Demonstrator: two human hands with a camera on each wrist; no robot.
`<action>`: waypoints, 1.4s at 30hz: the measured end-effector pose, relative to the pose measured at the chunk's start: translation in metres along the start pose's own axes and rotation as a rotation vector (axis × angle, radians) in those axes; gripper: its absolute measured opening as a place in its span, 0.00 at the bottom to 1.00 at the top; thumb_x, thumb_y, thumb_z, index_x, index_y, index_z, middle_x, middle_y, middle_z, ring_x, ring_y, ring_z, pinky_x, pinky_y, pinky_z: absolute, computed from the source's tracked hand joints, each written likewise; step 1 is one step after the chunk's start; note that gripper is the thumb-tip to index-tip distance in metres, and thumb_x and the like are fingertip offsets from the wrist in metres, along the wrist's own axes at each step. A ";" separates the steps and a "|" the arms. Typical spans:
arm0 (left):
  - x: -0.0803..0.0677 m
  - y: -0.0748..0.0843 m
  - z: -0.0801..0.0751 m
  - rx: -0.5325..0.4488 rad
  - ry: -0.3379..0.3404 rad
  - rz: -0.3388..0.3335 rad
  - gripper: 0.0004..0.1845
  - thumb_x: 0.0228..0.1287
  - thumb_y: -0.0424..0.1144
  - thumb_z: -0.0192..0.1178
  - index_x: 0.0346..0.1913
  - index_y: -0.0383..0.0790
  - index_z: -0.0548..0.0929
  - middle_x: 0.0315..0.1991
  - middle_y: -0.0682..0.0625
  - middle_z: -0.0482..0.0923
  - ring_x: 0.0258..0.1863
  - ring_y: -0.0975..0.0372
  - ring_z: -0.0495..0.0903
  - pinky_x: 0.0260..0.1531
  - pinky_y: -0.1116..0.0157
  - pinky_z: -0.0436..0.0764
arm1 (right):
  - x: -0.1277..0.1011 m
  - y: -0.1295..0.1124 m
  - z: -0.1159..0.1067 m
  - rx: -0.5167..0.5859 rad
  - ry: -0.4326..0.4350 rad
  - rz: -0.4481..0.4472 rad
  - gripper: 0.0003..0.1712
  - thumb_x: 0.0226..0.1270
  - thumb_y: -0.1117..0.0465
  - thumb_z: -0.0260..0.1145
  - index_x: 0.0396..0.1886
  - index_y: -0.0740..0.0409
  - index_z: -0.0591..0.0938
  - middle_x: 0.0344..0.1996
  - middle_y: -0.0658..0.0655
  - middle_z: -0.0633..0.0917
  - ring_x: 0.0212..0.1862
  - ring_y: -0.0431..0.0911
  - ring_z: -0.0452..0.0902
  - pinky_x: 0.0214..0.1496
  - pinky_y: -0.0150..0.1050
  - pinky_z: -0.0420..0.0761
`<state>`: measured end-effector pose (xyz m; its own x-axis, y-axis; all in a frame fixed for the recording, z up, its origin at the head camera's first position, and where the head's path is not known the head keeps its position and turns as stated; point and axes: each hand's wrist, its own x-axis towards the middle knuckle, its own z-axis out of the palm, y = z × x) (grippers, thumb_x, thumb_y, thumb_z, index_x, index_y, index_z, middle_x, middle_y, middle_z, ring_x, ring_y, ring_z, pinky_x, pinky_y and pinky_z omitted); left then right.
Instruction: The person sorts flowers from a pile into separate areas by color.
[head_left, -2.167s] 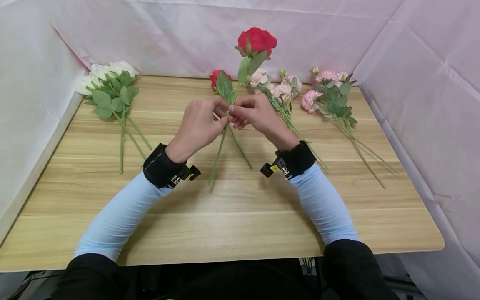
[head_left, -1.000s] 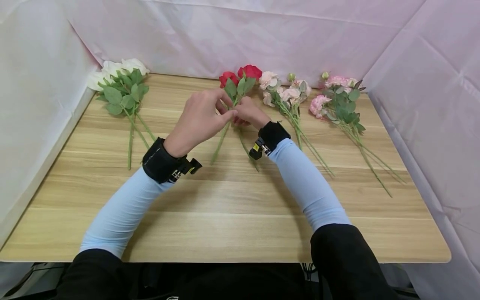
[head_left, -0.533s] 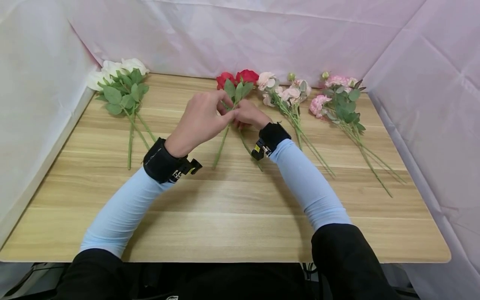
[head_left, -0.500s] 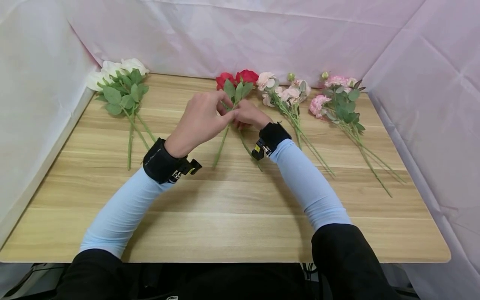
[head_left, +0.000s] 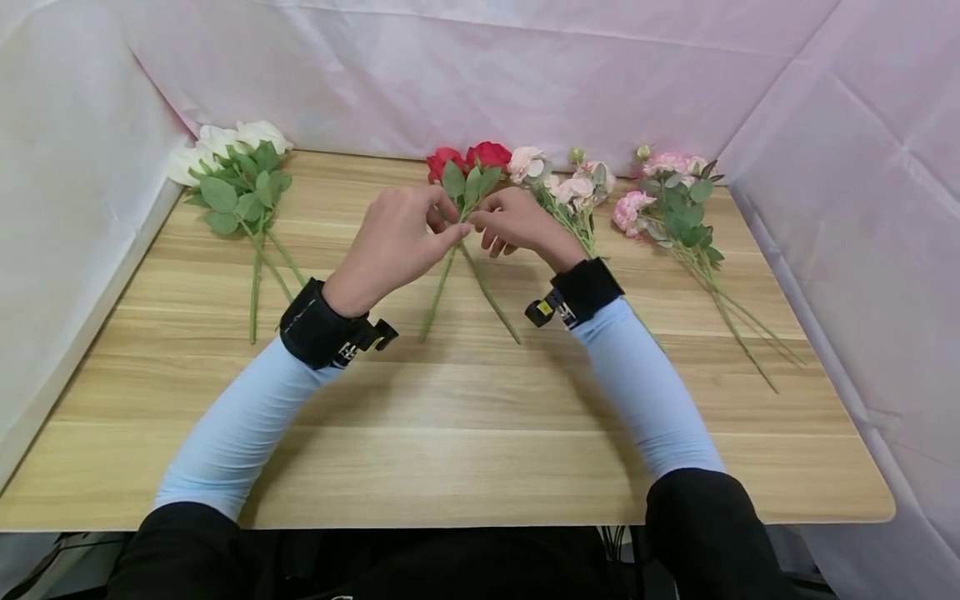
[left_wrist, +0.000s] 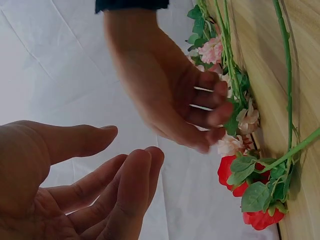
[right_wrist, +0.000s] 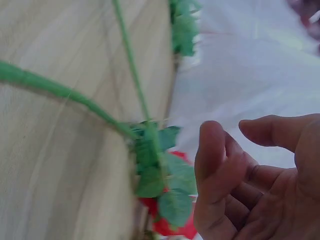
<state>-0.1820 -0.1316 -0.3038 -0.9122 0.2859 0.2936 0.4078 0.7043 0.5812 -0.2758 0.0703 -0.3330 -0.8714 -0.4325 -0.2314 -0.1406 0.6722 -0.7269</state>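
Note:
Two red roses lie crossed on the table, the right one [head_left: 490, 155] beside the left one [head_left: 445, 163]. Their leaves [left_wrist: 256, 196] and crossing green stems show below the blooms. My left hand [head_left: 401, 242] hovers over the stems from the left. In the left wrist view, its thumb and fingers are apart with nothing between them. My right hand [head_left: 521, 221] is just right of the stems, in the air. Its fingers [right_wrist: 212, 150] are loosely bent and hold nothing in the right wrist view. The rose stems are partly hidden by the hands in the head view.
White flowers [head_left: 258, 135] with green leaves lie at the table's back left. Pale pink flowers [head_left: 573, 190] lie right of the roses, partly behind my right hand. Darker pink flowers [head_left: 632, 208] lie farther right. Fabric walls [head_left: 360, 75] border the wooden table [head_left: 450, 467].
The rose held raised in my hands earlier has come down beside the other red rose. My right hand has let go and drawn slightly up and right; my left hand has barely moved.

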 end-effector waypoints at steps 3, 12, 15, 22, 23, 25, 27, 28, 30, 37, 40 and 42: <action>0.000 0.000 0.001 0.003 -0.007 -0.004 0.12 0.70 0.45 0.67 0.43 0.38 0.87 0.36 0.43 0.88 0.34 0.52 0.83 0.34 0.59 0.75 | -0.018 -0.003 -0.003 0.041 0.020 -0.026 0.17 0.81 0.50 0.58 0.48 0.58 0.84 0.34 0.59 0.87 0.35 0.52 0.87 0.41 0.41 0.88; 0.002 0.000 0.004 0.013 -0.027 -0.007 0.12 0.69 0.45 0.68 0.42 0.39 0.88 0.37 0.44 0.88 0.35 0.53 0.84 0.35 0.59 0.76 | -0.063 -0.009 -0.014 0.137 0.044 -0.029 0.13 0.78 0.56 0.63 0.50 0.61 0.82 0.38 0.64 0.87 0.36 0.55 0.88 0.40 0.48 0.90; 0.002 0.000 0.005 0.022 -0.033 -0.008 0.12 0.68 0.45 0.69 0.42 0.38 0.88 0.37 0.43 0.88 0.36 0.53 0.84 0.36 0.58 0.77 | -0.069 -0.011 -0.016 0.141 0.052 -0.041 0.11 0.78 0.58 0.63 0.49 0.61 0.82 0.35 0.61 0.87 0.33 0.50 0.88 0.39 0.47 0.90; 0.003 -0.002 0.005 0.050 -0.071 -0.038 0.13 0.68 0.48 0.69 0.42 0.40 0.89 0.37 0.44 0.89 0.37 0.54 0.86 0.37 0.57 0.80 | -0.077 -0.013 -0.017 0.141 0.088 -0.094 0.08 0.79 0.61 0.61 0.45 0.62 0.82 0.29 0.57 0.86 0.30 0.49 0.87 0.36 0.44 0.89; 0.004 -0.005 0.004 0.064 -0.082 -0.055 0.14 0.69 0.49 0.68 0.43 0.40 0.89 0.38 0.44 0.90 0.38 0.54 0.86 0.36 0.57 0.81 | -0.078 -0.013 -0.017 0.140 0.093 -0.099 0.08 0.79 0.61 0.61 0.45 0.62 0.82 0.29 0.57 0.86 0.30 0.49 0.87 0.36 0.44 0.89; 0.006 -0.013 -0.001 0.100 -0.111 -0.118 0.16 0.70 0.51 0.66 0.46 0.40 0.88 0.42 0.44 0.90 0.39 0.53 0.87 0.35 0.58 0.81 | -0.078 -0.014 -0.016 0.143 0.094 -0.108 0.08 0.78 0.62 0.61 0.45 0.62 0.82 0.29 0.57 0.86 0.30 0.48 0.87 0.36 0.44 0.89; 0.008 -0.025 -0.010 0.152 -0.130 -0.205 0.18 0.72 0.52 0.64 0.49 0.39 0.87 0.47 0.43 0.89 0.39 0.54 0.86 0.31 0.61 0.81 | -0.076 -0.014 -0.015 0.148 0.090 -0.115 0.08 0.78 0.62 0.61 0.45 0.63 0.82 0.28 0.57 0.86 0.29 0.48 0.87 0.36 0.46 0.89; 0.009 -0.033 -0.015 0.182 -0.119 -0.243 0.18 0.72 0.52 0.64 0.45 0.38 0.87 0.42 0.44 0.89 0.34 0.55 0.84 0.26 0.62 0.78 | -0.075 -0.014 -0.015 0.148 0.087 -0.115 0.08 0.78 0.62 0.61 0.44 0.63 0.82 0.28 0.57 0.86 0.29 0.48 0.87 0.36 0.46 0.89; 0.010 -0.051 -0.025 0.252 -0.085 -0.319 0.19 0.71 0.51 0.64 0.34 0.36 0.84 0.29 0.46 0.84 0.24 0.57 0.77 0.20 0.64 0.71 | -0.075 -0.014 -0.015 0.146 0.084 -0.111 0.08 0.78 0.62 0.61 0.44 0.63 0.82 0.28 0.56 0.86 0.29 0.47 0.87 0.36 0.45 0.89; 0.016 -0.122 -0.066 0.508 -0.042 -0.622 0.17 0.66 0.41 0.55 0.21 0.42 0.66 0.17 0.49 0.64 0.22 0.54 0.68 0.21 0.57 0.68 | -0.077 -0.010 -0.019 0.170 0.102 -0.121 0.07 0.78 0.62 0.61 0.43 0.62 0.82 0.28 0.56 0.86 0.29 0.48 0.86 0.34 0.42 0.88; 0.015 -0.152 -0.078 0.556 -0.088 -0.759 0.10 0.63 0.40 0.50 0.29 0.37 0.70 0.30 0.40 0.73 0.32 0.49 0.73 0.26 0.56 0.70 | -0.077 -0.011 -0.020 0.162 0.098 -0.121 0.08 0.78 0.62 0.61 0.43 0.62 0.82 0.28 0.56 0.86 0.30 0.48 0.86 0.35 0.43 0.88; 0.012 -0.170 -0.082 0.561 -0.107 -0.809 0.16 0.65 0.45 0.50 0.36 0.32 0.75 0.39 0.34 0.75 0.36 0.47 0.76 0.26 0.56 0.71 | -0.077 -0.012 -0.020 0.148 0.092 -0.118 0.08 0.78 0.61 0.61 0.43 0.62 0.82 0.29 0.57 0.86 0.30 0.49 0.86 0.35 0.42 0.88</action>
<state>-0.2590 -0.3012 -0.3374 -0.9176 -0.3789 -0.1197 -0.3925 0.9113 0.1246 -0.2164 0.1075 -0.2941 -0.8934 -0.4414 -0.0841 -0.1793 0.5218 -0.8340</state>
